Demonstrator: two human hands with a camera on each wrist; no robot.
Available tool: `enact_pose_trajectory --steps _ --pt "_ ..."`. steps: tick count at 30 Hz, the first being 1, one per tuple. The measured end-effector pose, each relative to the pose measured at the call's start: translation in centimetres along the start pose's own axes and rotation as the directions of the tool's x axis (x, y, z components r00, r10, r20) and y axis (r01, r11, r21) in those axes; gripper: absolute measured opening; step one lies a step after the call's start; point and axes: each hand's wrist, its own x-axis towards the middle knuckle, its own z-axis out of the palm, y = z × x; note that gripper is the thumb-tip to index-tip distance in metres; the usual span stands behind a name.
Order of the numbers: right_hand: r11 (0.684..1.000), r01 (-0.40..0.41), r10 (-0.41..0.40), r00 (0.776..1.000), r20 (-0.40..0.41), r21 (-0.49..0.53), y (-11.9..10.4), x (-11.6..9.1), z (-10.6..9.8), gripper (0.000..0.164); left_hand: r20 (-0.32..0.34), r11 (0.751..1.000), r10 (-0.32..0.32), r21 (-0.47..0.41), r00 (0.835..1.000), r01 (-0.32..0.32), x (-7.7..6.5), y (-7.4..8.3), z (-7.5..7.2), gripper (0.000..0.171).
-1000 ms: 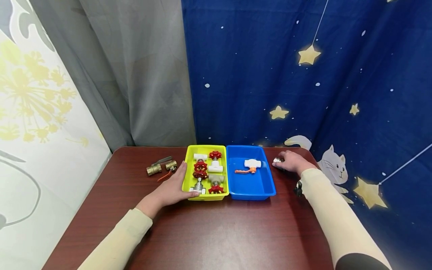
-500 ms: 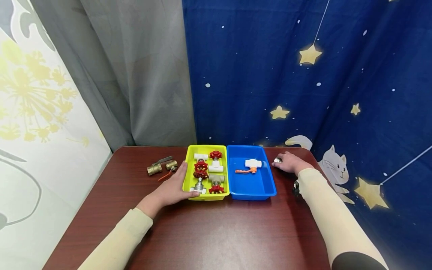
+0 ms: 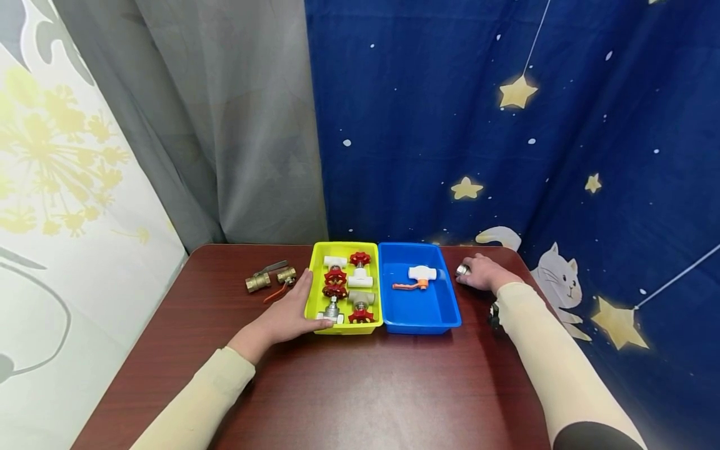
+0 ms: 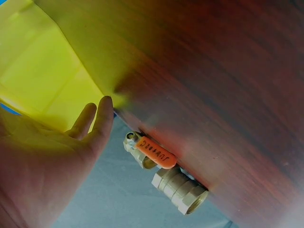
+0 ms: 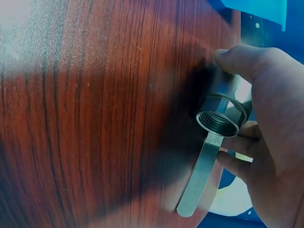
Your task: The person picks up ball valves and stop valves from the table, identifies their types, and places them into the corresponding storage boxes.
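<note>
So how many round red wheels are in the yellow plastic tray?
4 in the yellow plastic tray: far right wheel, near right wheel, and, at left, farther wheel and nearer wheel.

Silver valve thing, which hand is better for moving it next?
Probably the right hand: it grips the silver valve beside the blue tray. The left hand is farther off, touching the yellow tray on the side away from the valve.

left fingers [image 4: 103, 118] apparently touch the yellow tray [image 4: 42, 66]; an orange-handled brass valve [image 4: 153, 152] lies near.
</note>
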Motion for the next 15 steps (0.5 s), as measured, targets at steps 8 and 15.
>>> enact_pose_trajectory --steps 8,15 --pt "1.000 0.007 -0.007 1.000 -0.030 0.000 0.30 0.13 0.61 0.065 0.003 1.000 -0.005 0.000 1.000 0.005 0.00 0.17 -0.02 0.142" --pt "1.000 0.019 -0.018 0.999 -0.040 0.018 0.31 0.17 0.64 0.063 0.001 1.000 -0.005 0.000 1.000 0.005 -0.08 0.25 -0.08 0.142"
